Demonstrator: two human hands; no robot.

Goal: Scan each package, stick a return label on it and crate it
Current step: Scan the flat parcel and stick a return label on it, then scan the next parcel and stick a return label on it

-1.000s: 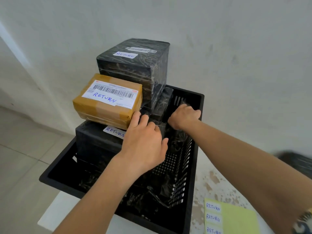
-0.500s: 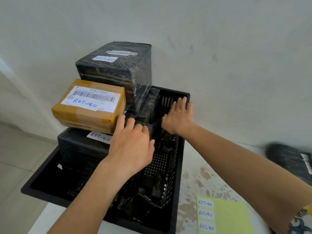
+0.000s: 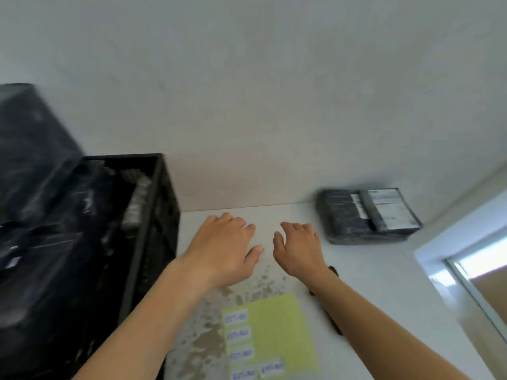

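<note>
A black plastic crate (image 3: pixel 162 204) stands at the left, filled with black-wrapped packages (image 3: pixel 38 165). A flat black-wrapped package (image 3: pixel 343 218) with white labels lies on the white table at the back right, against the wall. A yellow-green sheet (image 3: pixel 277 325) with several white return labels lies near me. My left hand (image 3: pixel 222 250) and my right hand (image 3: pixel 299 248) hover side by side over the table between crate and flat package, fingers spread, both empty. A dark object (image 3: pixel 333 270) shows beside my right forearm, mostly hidden.
The white table top (image 3: pixel 384 283) has brownish stains (image 3: pixel 208 335) near the sheet. A plain wall runs behind. A window frame (image 3: pixel 466 272) sits at the right, past the table edge.
Both hands have left the crate and moved right over the table. My view has swung right, so the crate now sits at the left and the flat package is in full view.
</note>
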